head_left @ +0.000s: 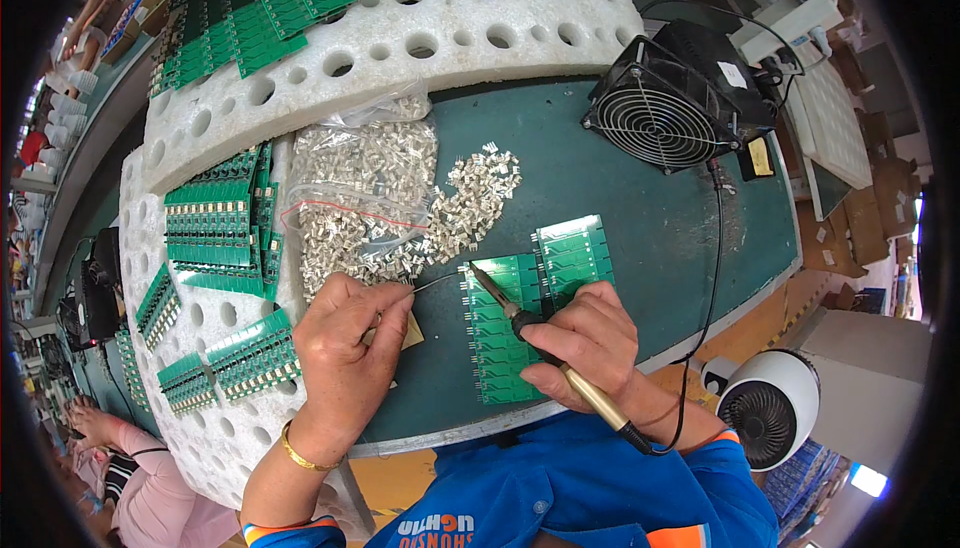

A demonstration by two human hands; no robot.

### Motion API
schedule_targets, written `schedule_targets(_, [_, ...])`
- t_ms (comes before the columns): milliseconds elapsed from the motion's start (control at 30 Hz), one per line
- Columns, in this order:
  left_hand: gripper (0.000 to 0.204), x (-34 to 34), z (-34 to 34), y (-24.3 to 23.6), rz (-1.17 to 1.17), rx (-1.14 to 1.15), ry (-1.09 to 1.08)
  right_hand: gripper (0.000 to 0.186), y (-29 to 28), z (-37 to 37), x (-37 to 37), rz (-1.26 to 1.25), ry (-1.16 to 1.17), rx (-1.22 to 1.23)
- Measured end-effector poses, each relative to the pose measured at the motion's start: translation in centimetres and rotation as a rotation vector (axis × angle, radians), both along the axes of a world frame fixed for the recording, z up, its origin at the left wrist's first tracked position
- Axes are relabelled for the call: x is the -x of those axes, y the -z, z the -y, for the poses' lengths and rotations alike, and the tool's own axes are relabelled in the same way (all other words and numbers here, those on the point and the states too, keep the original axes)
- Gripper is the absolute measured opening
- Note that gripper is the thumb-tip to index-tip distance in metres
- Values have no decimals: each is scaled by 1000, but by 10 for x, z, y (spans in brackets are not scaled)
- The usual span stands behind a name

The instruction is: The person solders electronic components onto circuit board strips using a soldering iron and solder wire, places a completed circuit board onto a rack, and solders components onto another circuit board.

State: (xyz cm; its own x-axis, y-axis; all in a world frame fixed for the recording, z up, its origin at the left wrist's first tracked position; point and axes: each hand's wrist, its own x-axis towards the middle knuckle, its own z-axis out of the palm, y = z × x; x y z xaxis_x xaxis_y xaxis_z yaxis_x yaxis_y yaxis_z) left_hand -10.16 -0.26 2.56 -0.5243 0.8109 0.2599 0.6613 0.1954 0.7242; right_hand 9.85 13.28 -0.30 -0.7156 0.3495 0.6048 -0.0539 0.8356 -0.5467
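Observation:
My right hand [590, 343] grips a soldering iron [590, 393] with a gold and black handle. The iron's tip reaches the upper left corner of a green circuit board panel [495, 338] lying on the dark green work surface. Pinched in my left hand [355, 333] is a thin solder wire [437, 282], its free end pointing at that same corner; whether wire and tip touch is too small to tell. A second green panel [575, 248] lies just right of the first, partly behind my right fingers. Small white connectors [470, 198] are heaped beyond my left hand.
A clear plastic bag [365, 163] of connectors lies behind the heap. White foam boards [370, 58] with holes carry stacked green panels [210, 223]. A black fan [660, 113] stands at the far right, and the iron's cable [712, 288] hangs right of my hand. Another person's arm [130, 438] shows at left.

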Motion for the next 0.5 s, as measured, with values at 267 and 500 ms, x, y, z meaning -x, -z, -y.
schedule_targets(267, [15, 1, 0, -1, -26, 8, 9, 33, -3, 2, -2, 0, 9, 33])
schedule_targets(500, [15, 0, 0, 0, -20, 7, 4, 38, -3, 4, -4, 21, 0, 17])
